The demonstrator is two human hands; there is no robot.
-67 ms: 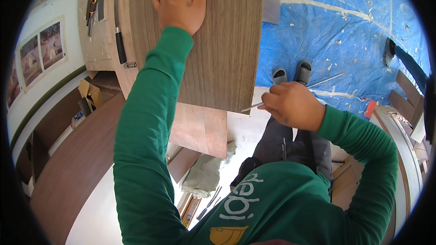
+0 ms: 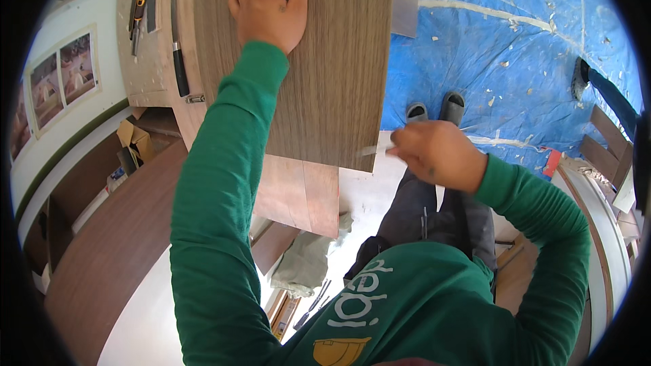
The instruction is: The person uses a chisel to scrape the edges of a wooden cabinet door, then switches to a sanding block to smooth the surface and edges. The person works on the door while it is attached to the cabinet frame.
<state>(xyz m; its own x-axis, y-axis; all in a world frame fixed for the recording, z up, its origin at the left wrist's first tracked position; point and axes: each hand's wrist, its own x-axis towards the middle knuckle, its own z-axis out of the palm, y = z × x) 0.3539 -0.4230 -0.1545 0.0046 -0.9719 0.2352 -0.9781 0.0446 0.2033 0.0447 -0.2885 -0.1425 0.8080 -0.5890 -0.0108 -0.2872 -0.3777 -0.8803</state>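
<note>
My left hand (image 2: 271, 10) lies flat on a brown wood-grain board (image 2: 325, 74), fingers spread and pressing on its face. At the board's near right corner, my right hand (image 2: 437, 156) is closed around a thin, long metal tool (image 2: 373, 151). Its tip is smeared by motion and overlaps the corner; whether it touches the edge I cannot tell. The fist hides the tool's middle, and its kind is not plain.
On the pale workbench (image 2: 152, 81) left of the board lie a black-handled file (image 2: 178, 61) and a yellow-black utility knife (image 2: 139, 3). Blue sheeting (image 2: 475, 61) with scraps covers the floor at right. Another person's foot (image 2: 580, 79) stands at the far right.
My right hand has shifted slightly, and the tool in it has moved and blurred; its long far end no longer shows beyond the fist. My left hand stays put on the board.
</note>
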